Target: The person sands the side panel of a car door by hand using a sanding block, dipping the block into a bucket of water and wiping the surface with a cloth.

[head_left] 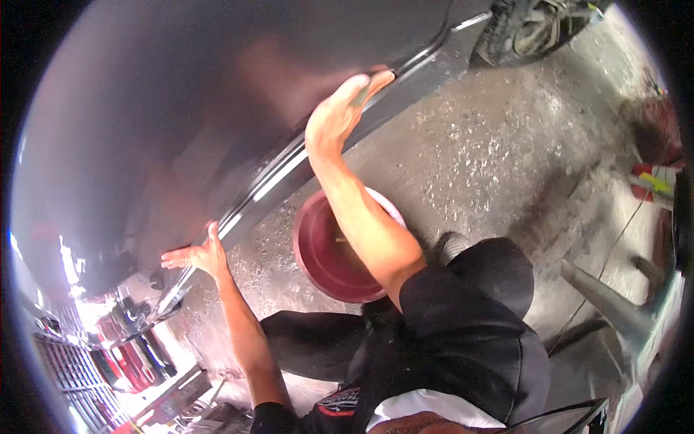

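A large dark glossy car body panel (pixel 181 108) fills the upper left, with a bright strip along its lower edge (pixel 282 173). My left hand (pixel 202 257) is at the lower left part of this edge, fingers stretched out and thumb raised. Farther up and to the right, my right hand (pixel 336 119) lies against the same edge, its fingers extended along it. Both hands are open, and neither visibly holds anything. Part of the right hand's fingers is hidden behind the thumb side. Beneath my right forearm stands a dark red basin (pixel 340 278), partly covered by the arm.
A wheel with a black tyre (pixel 531 36) is at the top right. The grey concrete floor (pixel 477 159) looks wet in places. My shoe (pixel 453 246) is beside the basin. A red thing with a yellow-green part (pixel 654 183) lies far right, near a thin cable. Clutter fills the lower left.
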A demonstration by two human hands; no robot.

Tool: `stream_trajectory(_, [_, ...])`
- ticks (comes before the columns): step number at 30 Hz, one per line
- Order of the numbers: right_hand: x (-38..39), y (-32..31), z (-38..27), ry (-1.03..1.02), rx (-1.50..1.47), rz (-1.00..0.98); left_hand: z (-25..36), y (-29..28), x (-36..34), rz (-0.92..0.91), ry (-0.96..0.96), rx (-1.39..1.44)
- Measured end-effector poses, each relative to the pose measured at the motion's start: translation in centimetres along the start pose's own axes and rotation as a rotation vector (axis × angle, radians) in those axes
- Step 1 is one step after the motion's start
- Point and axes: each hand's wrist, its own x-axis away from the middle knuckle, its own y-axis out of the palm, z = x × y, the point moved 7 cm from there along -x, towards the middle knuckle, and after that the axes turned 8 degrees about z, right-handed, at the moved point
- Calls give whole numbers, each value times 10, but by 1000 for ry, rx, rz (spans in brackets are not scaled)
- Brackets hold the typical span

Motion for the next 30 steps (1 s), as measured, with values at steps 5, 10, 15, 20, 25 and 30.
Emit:
stream_trajectory(5, [140, 1, 48, -44, 157, -456, 44, 29, 21, 34, 73, 198])
stream_trajectory(10, [52, 13, -18, -185, 99, -157, -1, 9, 4, -52, -32, 159])
stream_trajectory(15, [83, 10, 2, -479, 180, -197, 20, 32, 17, -26, 11, 190])
stream_trajectory(20, [-13, 3, -27, -313, 106, -11, -3, 13, 7, -54, 40, 154])
stream_trajectory(25, [7, -3, -23, -356, 63, -75, 2, 26, 13, 3, 59, 128])
stream_trajectory(30, [1, -9, -27, -327, 86, -98, 10, 25, 13, -11, 78, 154])
